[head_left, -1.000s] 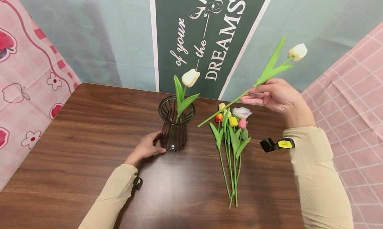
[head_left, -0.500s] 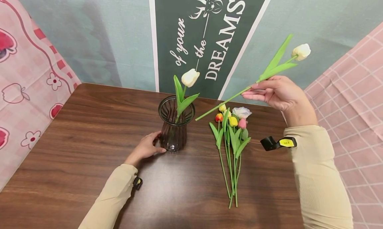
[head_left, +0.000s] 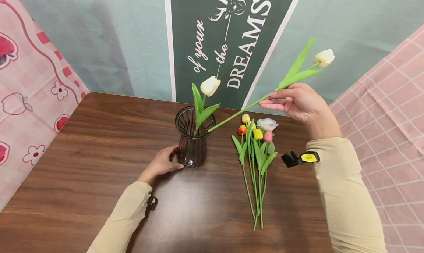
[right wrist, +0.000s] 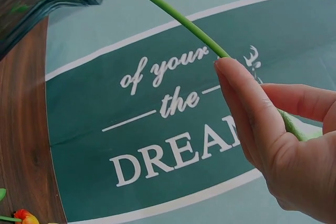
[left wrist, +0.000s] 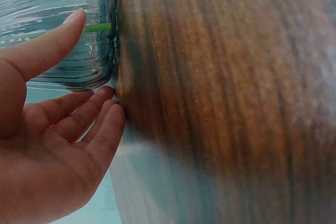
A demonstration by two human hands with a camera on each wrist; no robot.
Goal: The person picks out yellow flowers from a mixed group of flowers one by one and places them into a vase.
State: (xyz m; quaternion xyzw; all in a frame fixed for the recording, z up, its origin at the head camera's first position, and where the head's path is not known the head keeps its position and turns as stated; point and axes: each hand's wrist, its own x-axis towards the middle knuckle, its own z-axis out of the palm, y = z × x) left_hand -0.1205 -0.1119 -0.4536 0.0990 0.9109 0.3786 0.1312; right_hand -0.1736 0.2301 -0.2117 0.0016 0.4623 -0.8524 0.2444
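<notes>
Beside the base of the ribbed vase [head_left: 192, 152], toward the far side of the desk [head_left: 116, 135], your left hand [head_left: 163, 161] lies loosely cupped, its thumb straight along the near side and its fingers behind. It looks more like a guard than a grip, and whether every fingertip touches the glass, you cannot tell. Your right hand [head_left: 301, 102] pinches a white tulip [head_left: 294, 79] between thumb and fingers, just below the leaves. The bloom points up and away to the right, and the bare stem [head_left: 238, 113] slants down to the vase's rim [head_left: 185, 135].

The first risk is at that rim. From above, the stem's end overlaps its right edge, but whether it is over the mouth, touching the lip or just outside it does not show, and your right wrist view cuts the tip off. If you misjudge the depth, the end may catch the lip or slide down the outer wall. The shallow angle makes that likelier, and so does holding the stem far from its tip, since a small turn of your fingers swings the end widely.

A sideways push on the lip could also tip or shift the vase, because your left hand guards only its foot. Inside, another white tulip [head_left: 206, 115] leans right, its leaf reaching over the same edge; a careless pass could snag it. The loose flowers [head_left: 259, 157] lie well below your right hand; a dropped stem might land across them.
</notes>
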